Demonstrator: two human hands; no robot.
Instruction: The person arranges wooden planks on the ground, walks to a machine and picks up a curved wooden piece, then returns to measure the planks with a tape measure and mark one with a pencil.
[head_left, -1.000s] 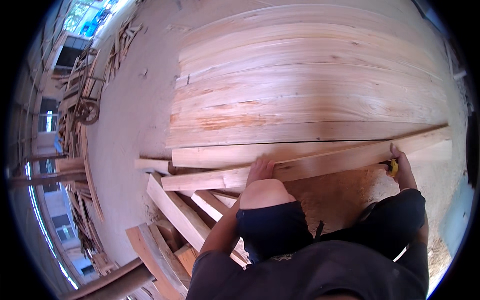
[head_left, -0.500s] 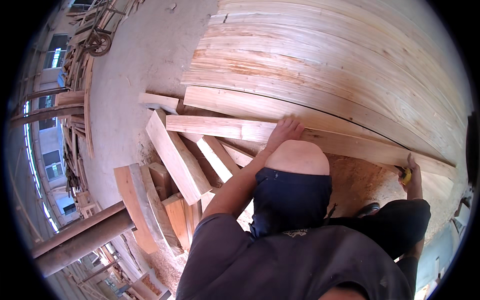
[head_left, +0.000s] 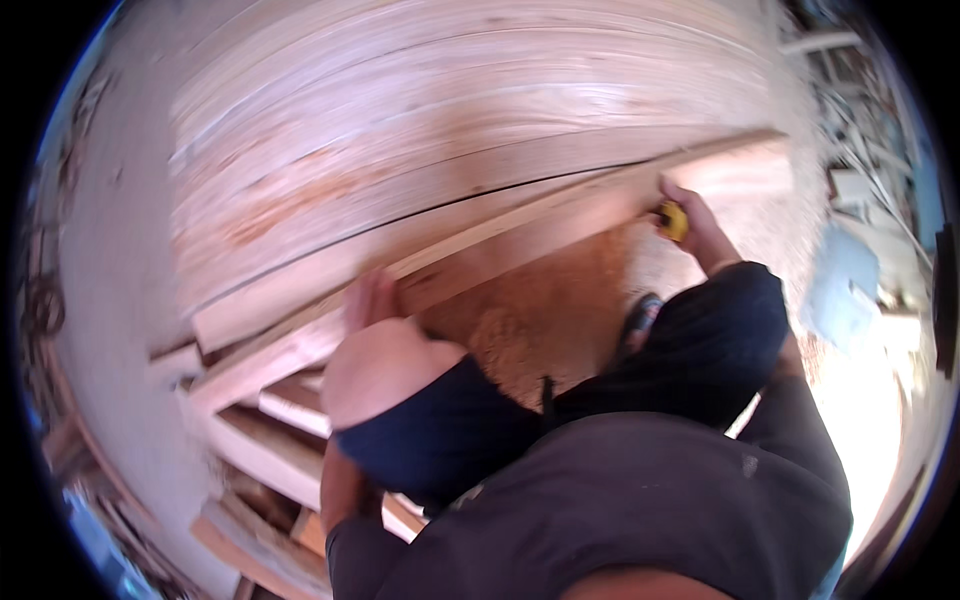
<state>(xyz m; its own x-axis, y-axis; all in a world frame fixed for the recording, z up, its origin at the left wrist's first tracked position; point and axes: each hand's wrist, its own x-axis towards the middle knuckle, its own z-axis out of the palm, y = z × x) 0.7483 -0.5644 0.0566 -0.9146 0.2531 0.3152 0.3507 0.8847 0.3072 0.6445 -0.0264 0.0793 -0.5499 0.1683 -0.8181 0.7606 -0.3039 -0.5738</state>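
Observation:
A long squared wooden beam [head_left: 530, 240] runs slantwise in front of me, its right end farther away. My left hand [head_left: 370, 298], blurred, grips over its top edge left of the middle, beside my bare knee. Toward the beam's right end, my right hand [head_left: 702, 222] is closed round a yellow and black tape measure [head_left: 673, 221], its thumb up against the beam's near face. No drawn-out tape can be made out. Beyond the beam lie wide pale boards [head_left: 450, 110] side by side, with a dark gap along the nearest one.
Several offcut timbers [head_left: 270, 455] lie piled at the lower left, under the beam's left end. Sawdust [head_left: 530, 320] covers the ground between my legs. A pale blue sheet-like thing [head_left: 842, 285] and assorted clutter stand at the right. Concrete floor [head_left: 115, 270] stretches along the left.
My view has swung to the right, so the beam and boards appear shifted left and tilted. Both hands keep their places, left on the beam, right with the tape measure.

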